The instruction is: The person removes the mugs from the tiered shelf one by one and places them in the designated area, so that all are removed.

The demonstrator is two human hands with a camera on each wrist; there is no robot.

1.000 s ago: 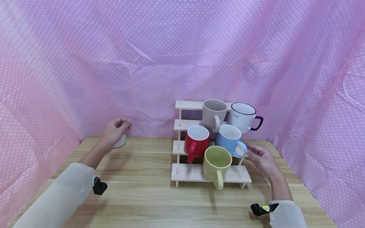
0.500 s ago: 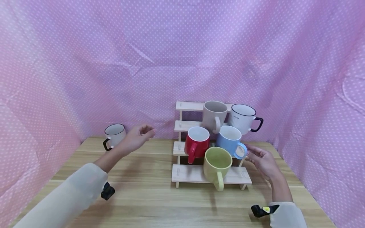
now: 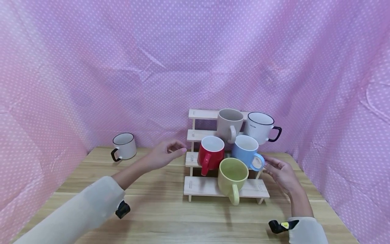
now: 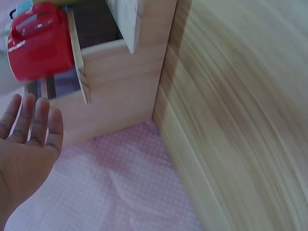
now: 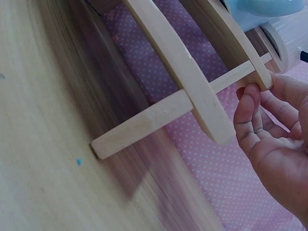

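Two hands at the rack, and the right hand (image 3: 283, 173) has the firm job: its fingers (image 5: 246, 107) pinch a board end on the wooden rack (image 3: 202, 184), probably to steady it. Across from it, the left hand (image 3: 161, 156) holds nothing, fingers loosely extended beside the rack. Just beyond those left fingers sits the red mug (image 3: 212, 158); just above the pinching fingers, the blue mug (image 3: 242, 154). Between the hands and lower, the green mug (image 3: 229, 183); higher and deeper, the grey mug (image 3: 225, 126) and black-rimmed mug (image 3: 256, 130). Handles face forward or rightward, presumably for easy lifting. Left of the left fingers, on the bench (image 3: 170, 217), a second white mug (image 3: 127, 151)! Writing: dark lettering on the black-rimmed mug and a yellow label (image 3: 285, 225) at the right wrist, both too small to read.
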